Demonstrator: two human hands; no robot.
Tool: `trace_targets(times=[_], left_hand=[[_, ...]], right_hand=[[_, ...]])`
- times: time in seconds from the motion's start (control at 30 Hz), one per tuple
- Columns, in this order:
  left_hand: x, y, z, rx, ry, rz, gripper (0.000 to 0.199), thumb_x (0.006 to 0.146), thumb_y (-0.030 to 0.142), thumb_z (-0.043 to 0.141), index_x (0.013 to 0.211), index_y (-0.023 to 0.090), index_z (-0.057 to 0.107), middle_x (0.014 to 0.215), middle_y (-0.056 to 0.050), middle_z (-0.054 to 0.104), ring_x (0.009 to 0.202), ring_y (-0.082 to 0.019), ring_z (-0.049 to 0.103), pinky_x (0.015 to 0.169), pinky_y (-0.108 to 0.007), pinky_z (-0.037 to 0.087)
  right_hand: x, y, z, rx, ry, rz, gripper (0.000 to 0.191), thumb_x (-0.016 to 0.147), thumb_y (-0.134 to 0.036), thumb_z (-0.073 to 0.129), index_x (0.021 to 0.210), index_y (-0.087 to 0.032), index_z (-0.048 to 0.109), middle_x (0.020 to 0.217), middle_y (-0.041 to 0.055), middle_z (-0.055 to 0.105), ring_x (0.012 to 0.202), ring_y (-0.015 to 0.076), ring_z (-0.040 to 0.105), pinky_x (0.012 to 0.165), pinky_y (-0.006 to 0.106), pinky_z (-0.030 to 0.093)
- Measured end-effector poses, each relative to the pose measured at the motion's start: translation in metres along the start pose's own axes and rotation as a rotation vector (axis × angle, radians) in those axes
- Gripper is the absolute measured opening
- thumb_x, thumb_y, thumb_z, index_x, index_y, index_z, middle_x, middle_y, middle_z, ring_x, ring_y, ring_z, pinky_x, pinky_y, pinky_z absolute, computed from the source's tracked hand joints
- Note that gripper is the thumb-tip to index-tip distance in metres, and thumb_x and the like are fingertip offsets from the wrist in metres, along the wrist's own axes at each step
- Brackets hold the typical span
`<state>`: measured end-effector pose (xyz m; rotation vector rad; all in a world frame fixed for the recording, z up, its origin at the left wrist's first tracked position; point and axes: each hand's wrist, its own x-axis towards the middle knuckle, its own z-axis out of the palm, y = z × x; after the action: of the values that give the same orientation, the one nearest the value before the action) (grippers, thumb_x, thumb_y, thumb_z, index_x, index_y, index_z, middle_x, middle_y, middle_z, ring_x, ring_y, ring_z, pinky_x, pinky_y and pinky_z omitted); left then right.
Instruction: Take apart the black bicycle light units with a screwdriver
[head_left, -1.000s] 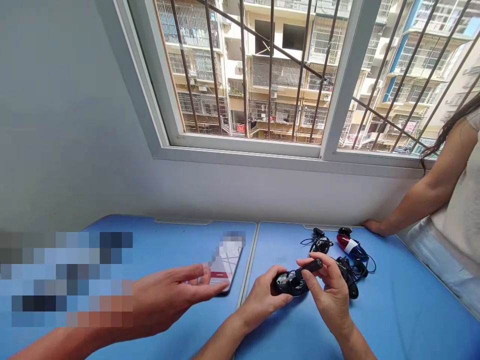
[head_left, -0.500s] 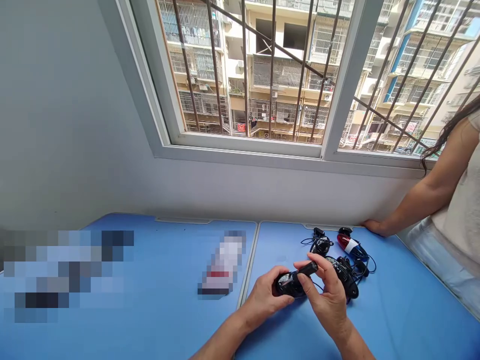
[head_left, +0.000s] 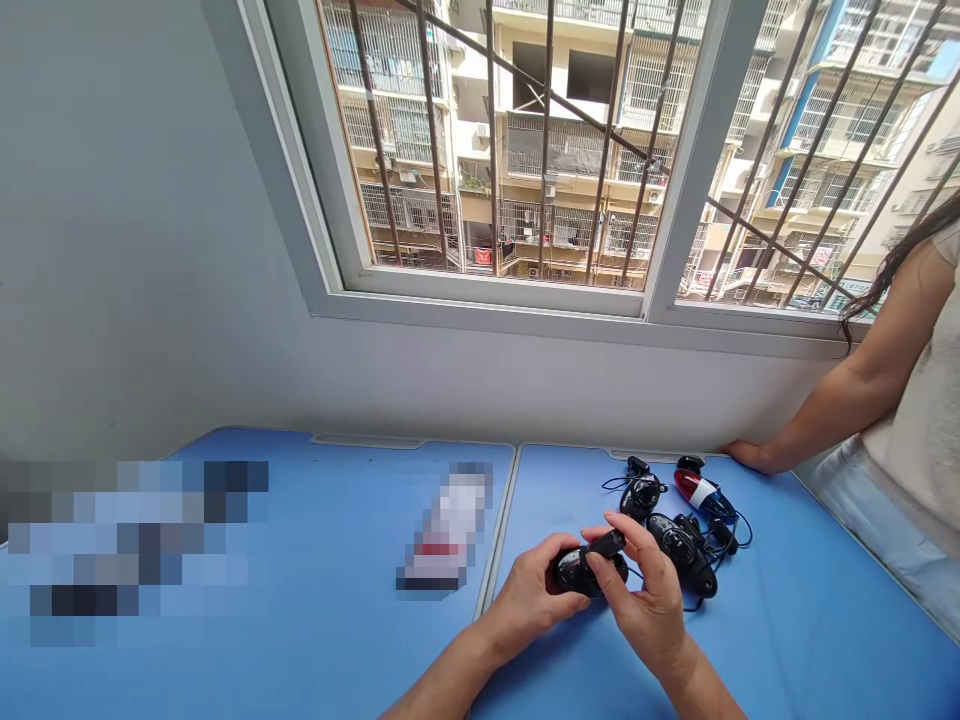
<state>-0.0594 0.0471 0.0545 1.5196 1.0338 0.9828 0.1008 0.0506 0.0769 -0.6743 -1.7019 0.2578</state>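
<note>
A glossy black rounded device (head_left: 574,573) is gripped in my left hand (head_left: 534,588), thumb below and fingers over its upper side. My right hand (head_left: 651,590) pinches a short black stick-like part (head_left: 607,544) between thumb and fingers, at the top right of the device. Whether the two pieces are joined I cannot tell. A thin black cable shows beside my right thumb. Past my right hand lie more glossy black devices (head_left: 679,542) with cables, and a red, white and blue light-like piece (head_left: 705,493) with a black wired part.
The blue table (head_left: 300,620) has a seam left of my hands. Two blurred patches cover things on it, one mid-table (head_left: 450,530), one far left (head_left: 135,550). Another person's hand (head_left: 750,456) rests on the back right edge. A barred window (head_left: 517,150) stands behind.
My right hand has shifted slightly left and down with the stick-like part, now lower against the black device. More of the black devices behind it shows. My left hand has barely moved.
</note>
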Motion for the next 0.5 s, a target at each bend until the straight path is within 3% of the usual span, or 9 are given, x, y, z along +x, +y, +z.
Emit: trace_targets(times=[0.27,0.5], left_hand=[[0.0003,-0.0021,0.0002,0.016,-0.003,-0.006,0.047,0.069,0.022,0.07,0.115,0.02,0.061,0.105,-0.002,0.067,0.088,-0.02,0.06,0.075,-0.027,0.047],[0.0009,-0.0024,0.0004,0.049,0.018,0.009,0.043,0.067,0.021,0.068,0.11,0.019,0.062,0.096,0.0,0.066,0.081,-0.018,0.057,0.069,-0.025,0.045]], right_hand=[[-0.0017,0.0024,0.0007,-0.041,-0.005,-0.039,0.039,0.089,-0.021,0.06,0.126,-0.027,0.052,0.092,0.0038,0.076,0.079,0.0192,0.073,0.069,0.032,0.062],[0.0014,0.0009,0.0004,-0.043,-0.036,-0.149,0.043,0.088,-0.016,0.058,0.129,-0.028,0.051,0.096,0.0055,0.074,0.081,0.0201,0.071,0.068,0.033,0.06]])
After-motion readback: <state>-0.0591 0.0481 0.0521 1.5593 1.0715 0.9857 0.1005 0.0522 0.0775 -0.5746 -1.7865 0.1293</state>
